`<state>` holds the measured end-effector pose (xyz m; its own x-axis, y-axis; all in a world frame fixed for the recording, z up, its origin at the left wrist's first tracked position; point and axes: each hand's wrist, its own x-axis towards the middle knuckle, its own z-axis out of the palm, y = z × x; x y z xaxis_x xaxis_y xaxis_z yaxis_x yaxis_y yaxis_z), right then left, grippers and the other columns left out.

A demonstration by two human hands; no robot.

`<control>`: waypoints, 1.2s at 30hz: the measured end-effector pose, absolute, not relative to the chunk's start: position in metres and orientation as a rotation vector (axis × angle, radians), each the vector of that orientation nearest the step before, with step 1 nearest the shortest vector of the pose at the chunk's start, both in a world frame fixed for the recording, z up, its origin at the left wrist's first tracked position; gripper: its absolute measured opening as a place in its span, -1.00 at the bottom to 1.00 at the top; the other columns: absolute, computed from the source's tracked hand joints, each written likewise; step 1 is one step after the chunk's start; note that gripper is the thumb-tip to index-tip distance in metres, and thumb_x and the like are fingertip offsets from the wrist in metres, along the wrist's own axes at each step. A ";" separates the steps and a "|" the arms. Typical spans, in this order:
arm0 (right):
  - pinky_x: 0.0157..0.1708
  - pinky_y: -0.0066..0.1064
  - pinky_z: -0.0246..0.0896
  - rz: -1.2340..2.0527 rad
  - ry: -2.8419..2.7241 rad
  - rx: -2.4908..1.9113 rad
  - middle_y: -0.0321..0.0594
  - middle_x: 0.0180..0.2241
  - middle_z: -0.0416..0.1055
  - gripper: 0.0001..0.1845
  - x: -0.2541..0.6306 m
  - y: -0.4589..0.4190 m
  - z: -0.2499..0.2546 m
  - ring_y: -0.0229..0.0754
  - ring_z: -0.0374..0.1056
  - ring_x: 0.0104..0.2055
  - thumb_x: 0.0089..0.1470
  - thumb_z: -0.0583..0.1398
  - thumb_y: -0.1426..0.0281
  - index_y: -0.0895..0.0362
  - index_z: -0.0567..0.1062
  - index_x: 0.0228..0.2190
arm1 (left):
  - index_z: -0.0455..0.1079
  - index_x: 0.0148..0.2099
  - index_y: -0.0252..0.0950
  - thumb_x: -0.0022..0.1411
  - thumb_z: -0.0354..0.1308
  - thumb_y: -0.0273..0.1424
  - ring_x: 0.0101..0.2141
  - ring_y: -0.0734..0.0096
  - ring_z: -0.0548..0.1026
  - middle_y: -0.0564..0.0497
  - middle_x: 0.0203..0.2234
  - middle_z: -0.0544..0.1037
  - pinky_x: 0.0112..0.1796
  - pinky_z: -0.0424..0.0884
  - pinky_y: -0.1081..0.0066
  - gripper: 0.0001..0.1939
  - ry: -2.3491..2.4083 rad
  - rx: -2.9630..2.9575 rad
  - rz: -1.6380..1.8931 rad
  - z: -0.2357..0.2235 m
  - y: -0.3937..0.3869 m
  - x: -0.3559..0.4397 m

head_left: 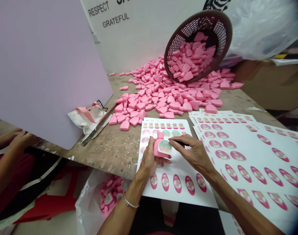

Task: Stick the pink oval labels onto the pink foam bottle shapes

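Observation:
My left hand [149, 157] is wrapped round a pink toy bottle [158, 150], held over the sticker sheets. A pale green sticker [165, 147] lies across the bottle's face, its right edge close to the fingertips of my right hand [193, 151]. That hand's fingers are pinched together around a slim dark tool [182, 143], mostly hidden, so its kind is unclear. Under both hands a white sticker sheet [174, 192] carries pink oval stickers and rows of small ones.
Many pink bottles [161, 98] are heaped behind the sheets, spilling from a tipped brown basket [227, 36]. More sticker sheets [246, 166] lie at right. A plastic bag [86, 202] with stickered bottles is below left. Another person's hands [23, 140] show beyond the lilac panel [46, 71].

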<state>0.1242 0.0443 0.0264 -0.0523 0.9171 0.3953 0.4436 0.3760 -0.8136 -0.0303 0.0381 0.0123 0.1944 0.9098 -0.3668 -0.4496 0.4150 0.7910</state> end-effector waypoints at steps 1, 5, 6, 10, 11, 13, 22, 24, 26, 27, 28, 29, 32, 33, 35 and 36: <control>-0.28 -0.21 0.28 0.590 -1.686 -1.217 -0.24 -0.36 0.54 -0.83 0.123 0.043 0.027 -0.14 0.36 -0.34 0.06 0.23 0.23 0.00 0.59 -0.33 | 0.45 -0.13 -0.39 0.22 -0.07 0.06 -0.51 0.33 0.52 -0.12 -0.40 0.55 -0.51 0.52 0.34 -0.40 0.932 0.591 1.032 0.015 0.037 -0.030; -0.32 -0.22 0.25 0.521 -1.750 -1.215 -0.23 -0.38 0.52 -0.81 0.121 0.041 0.027 -0.17 0.30 -0.41 0.07 0.22 0.22 0.01 0.58 -0.31 | 0.43 -0.10 -0.41 0.26 -0.12 0.04 -0.54 0.33 0.52 -0.13 -0.43 0.54 -0.55 0.49 0.37 -0.39 0.896 0.596 1.009 0.021 0.035 -0.031; -0.32 -0.22 0.24 0.508 -1.762 -1.215 -0.22 -0.38 0.52 -0.81 0.121 0.041 0.027 -0.17 0.29 -0.41 0.07 0.22 0.22 0.01 0.58 -0.32 | 0.41 -0.08 -0.40 0.27 -0.13 0.04 -0.53 0.33 0.52 -0.13 -0.41 0.55 -0.56 0.48 0.38 -0.40 0.890 0.597 1.008 0.021 0.035 -0.031; -0.31 -0.21 0.23 0.474 -1.792 -1.207 -0.22 -0.39 0.51 -0.81 0.121 0.042 0.026 -0.17 0.28 -0.41 0.08 0.22 0.21 0.02 0.58 -0.32 | 0.38 -0.04 -0.37 0.26 -0.13 0.05 -0.51 0.32 0.54 -0.14 -0.37 0.56 -0.57 0.47 0.41 -0.40 0.875 0.604 1.010 0.021 0.034 -0.032; -0.32 -0.21 0.22 0.466 -1.798 -1.206 -0.22 -0.39 0.51 -0.81 0.120 0.042 0.026 -0.17 0.28 -0.41 0.08 0.22 0.21 0.01 0.57 -0.32 | 0.38 -0.04 -0.37 0.26 -0.14 0.06 -0.51 0.32 0.54 -0.14 -0.37 0.56 -0.57 0.47 0.41 -0.40 0.871 0.606 1.011 0.021 0.034 -0.032; -0.32 -0.22 0.21 0.445 -1.813 -1.205 -0.22 -0.39 0.51 -0.81 0.120 0.042 0.025 -0.17 0.27 -0.41 0.08 0.21 0.21 0.01 0.58 -0.32 | 0.37 -0.04 -0.37 0.26 -0.14 0.05 -0.51 0.32 0.54 -0.13 -0.38 0.56 -0.57 0.47 0.42 -0.40 0.861 0.610 1.015 0.019 0.034 -0.032; -0.28 -0.24 0.16 0.200 -1.935 -1.247 -0.24 -0.48 0.49 -0.80 0.123 0.044 0.024 -0.18 0.29 -0.42 0.12 0.18 0.24 0.04 0.58 -0.32 | 0.34 -0.05 -0.36 0.14 0.18 -0.10 -0.47 0.41 0.50 -0.05 -0.35 0.49 -0.48 0.51 0.40 -0.53 0.791 0.751 1.003 0.022 0.031 -0.037; -0.24 -0.20 0.15 0.084 -1.941 -1.332 -0.21 -0.48 0.49 -0.78 0.125 0.046 0.024 -0.12 0.32 -0.36 0.09 0.20 0.22 0.07 0.58 -0.32 | 0.31 -0.04 -0.34 0.07 0.29 -0.28 -0.42 0.44 0.49 -0.01 -0.34 0.47 -0.43 0.52 0.41 -0.57 0.755 0.817 1.002 0.024 0.028 -0.040; -0.19 -0.15 0.16 0.038 -1.858 -1.441 -0.15 -0.39 0.51 -0.69 0.125 0.046 0.023 -0.04 0.34 -0.28 0.02 0.24 0.15 0.10 0.56 -0.27 | 0.29 -0.04 -0.34 0.08 0.28 -0.36 -0.37 0.45 0.48 -0.01 -0.33 0.45 -0.39 0.52 0.41 -0.59 0.731 0.832 0.993 0.026 0.025 -0.039; -0.18 -0.14 0.19 0.086 -1.798 -1.471 -0.12 -0.32 0.51 -0.60 0.123 0.046 0.022 -0.02 0.35 -0.23 -0.02 0.27 0.11 0.10 0.53 -0.21 | 0.28 -0.04 -0.34 0.09 0.26 -0.37 -0.36 0.44 0.47 -0.01 -0.33 0.44 -0.38 0.53 0.40 -0.61 0.717 0.833 0.985 0.026 0.023 -0.038; -0.17 -0.16 0.22 0.185 -1.750 -1.473 -0.10 -0.23 0.50 -0.51 0.121 0.046 0.022 -0.01 0.35 -0.19 -0.06 0.28 0.09 0.10 0.50 -0.14 | 0.28 -0.05 -0.33 0.08 0.26 -0.39 -0.35 0.43 0.47 0.00 -0.34 0.44 -0.37 0.52 0.40 -0.61 0.703 0.836 0.972 0.027 0.021 -0.037; -0.17 -0.18 0.25 0.320 -1.725 -1.450 -0.09 -0.15 0.47 -0.44 0.117 0.046 0.021 -0.02 0.36 -0.16 -0.08 0.29 0.07 0.09 0.45 -0.07 | 0.27 -0.05 -0.32 0.07 0.27 -0.40 -0.36 0.42 0.48 0.02 -0.36 0.44 -0.39 0.51 0.41 -0.61 0.692 0.840 0.948 0.027 0.018 -0.036; -0.13 -0.22 0.30 0.649 -1.689 -1.411 -0.10 -0.03 0.40 -0.31 0.109 0.046 0.016 -0.04 0.35 -0.10 -0.12 0.29 0.02 0.06 0.37 0.01 | 0.22 0.01 -0.26 0.06 0.27 -0.37 -0.44 0.40 0.52 0.03 -0.37 0.47 -0.46 0.46 0.46 -0.54 0.738 0.888 0.825 0.029 0.002 -0.051; -0.11 -0.20 0.30 0.686 -1.675 -1.433 -0.11 -0.02 0.39 -0.29 0.109 0.046 0.014 -0.03 0.35 -0.08 -0.15 0.29 0.00 0.05 0.37 0.00 | 0.21 0.02 -0.25 0.09 0.24 -0.33 -0.48 0.40 0.53 0.02 -0.35 0.50 -0.48 0.44 0.46 -0.54 0.807 0.920 0.778 0.032 -0.006 -0.063; -0.08 -0.16 0.28 0.701 -1.633 -1.508 -0.12 -0.03 0.39 -0.29 0.114 0.047 0.010 -0.01 0.35 -0.07 -0.19 0.30 -0.04 0.04 0.39 -0.03 | 0.25 0.01 -0.25 0.17 0.14 -0.23 -0.48 0.39 0.53 -0.01 -0.34 0.53 -0.45 0.43 0.44 -0.61 1.026 1.026 0.658 0.039 -0.028 -0.098; -0.08 -0.15 0.28 0.700 -1.621 -1.545 -0.13 -0.04 0.40 -0.31 0.118 0.048 0.007 0.00 0.35 -0.08 -0.18 0.29 -0.05 0.03 0.40 -0.05 | 0.27 -0.01 -0.24 0.22 0.06 -0.16 -0.48 0.38 0.53 0.01 -0.36 0.54 -0.42 0.43 0.41 -0.64 1.162 1.095 0.561 0.044 -0.039 -0.118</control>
<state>0.1177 0.0482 0.0068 0.0373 0.9865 0.1596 0.5606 0.1115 -0.8205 -0.1185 -0.0386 0.0443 0.3481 0.8270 -0.4416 0.1693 0.4078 0.8972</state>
